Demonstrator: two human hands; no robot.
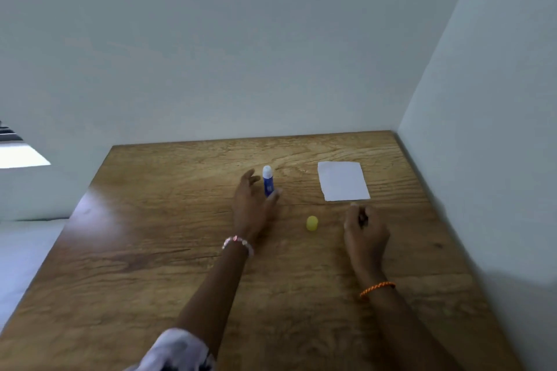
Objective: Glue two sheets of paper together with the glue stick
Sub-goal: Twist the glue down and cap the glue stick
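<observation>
A blue glue stick stands upright on the wooden table, uncapped, its white tip showing. Its yellow cap lies apart, nearer to me. My left hand is spread open just left of the stick, thumb tip close to its base; I cannot tell if it touches. White paper lies flat at the far right; whether it is one sheet or two stacked is unclear. My right hand rests below the paper, fingers loosely curled, holding nothing that I can see.
Pale walls close the table off at the back and along the right side. The table's left edge runs diagonally, with a lower white surface beyond it. Bracelets sit on both wrists.
</observation>
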